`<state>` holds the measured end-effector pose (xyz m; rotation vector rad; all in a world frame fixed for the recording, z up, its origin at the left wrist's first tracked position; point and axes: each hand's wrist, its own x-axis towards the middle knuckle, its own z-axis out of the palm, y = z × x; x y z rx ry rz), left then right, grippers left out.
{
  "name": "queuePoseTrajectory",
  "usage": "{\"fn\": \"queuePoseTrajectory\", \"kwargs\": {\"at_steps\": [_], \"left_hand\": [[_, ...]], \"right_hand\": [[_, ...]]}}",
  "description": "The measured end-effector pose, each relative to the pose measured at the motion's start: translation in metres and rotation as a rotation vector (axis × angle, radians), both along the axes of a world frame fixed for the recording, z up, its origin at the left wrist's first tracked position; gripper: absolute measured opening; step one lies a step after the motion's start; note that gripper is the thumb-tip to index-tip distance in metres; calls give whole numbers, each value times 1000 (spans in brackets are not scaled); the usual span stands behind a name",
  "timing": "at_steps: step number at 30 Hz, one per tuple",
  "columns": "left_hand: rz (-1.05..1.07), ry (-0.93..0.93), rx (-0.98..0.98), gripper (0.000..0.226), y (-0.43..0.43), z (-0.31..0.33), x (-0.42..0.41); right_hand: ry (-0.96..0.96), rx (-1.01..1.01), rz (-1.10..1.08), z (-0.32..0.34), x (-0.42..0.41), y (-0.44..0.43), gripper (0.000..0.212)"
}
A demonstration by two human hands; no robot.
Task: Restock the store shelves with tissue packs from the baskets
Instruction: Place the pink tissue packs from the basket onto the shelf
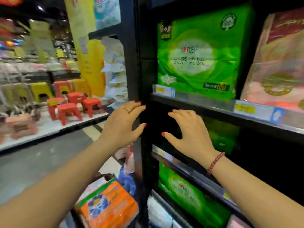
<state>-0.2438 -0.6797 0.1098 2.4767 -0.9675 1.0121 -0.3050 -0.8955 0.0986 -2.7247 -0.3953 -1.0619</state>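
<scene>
My left hand (122,123) and my right hand (189,134) are raised with fingers spread, holding nothing, in front of the dark middle shelf bay (156,122). A green tissue pack (220,135) sits deep inside that bay, just beyond my right hand. A large green tissue pack (197,55) stands on the shelf above, and another green pack (189,195) lies on the shelf below. An orange tissue pack (108,206) lies low down in the basket by my left forearm.
A pink and red pack (276,63) stands right of the large green one. The black shelf upright (133,63) runs beside my left hand. Red plastic stools (70,107) and yellow ones sit on a low white platform across the grey aisle floor (32,162).
</scene>
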Motion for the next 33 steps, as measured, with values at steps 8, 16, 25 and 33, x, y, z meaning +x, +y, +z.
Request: {"fn": "queuePoseTrajectory", "kwargs": {"at_steps": [8,16,25,33], "left_hand": [[409,252,-52,49,186,-92,-66],[697,461,-119,55,347,-175,-126],[883,781,-102,60,445,-254,-151],[995,909,-167,47,496,-318,-127]], "right_hand": [[196,-52,347,-72,28,168,53],[402,-90,532,-141,30,328,52],[645,-78,622,-220,33,449,53],[904,-71,642,-298,86,510,54]]}}
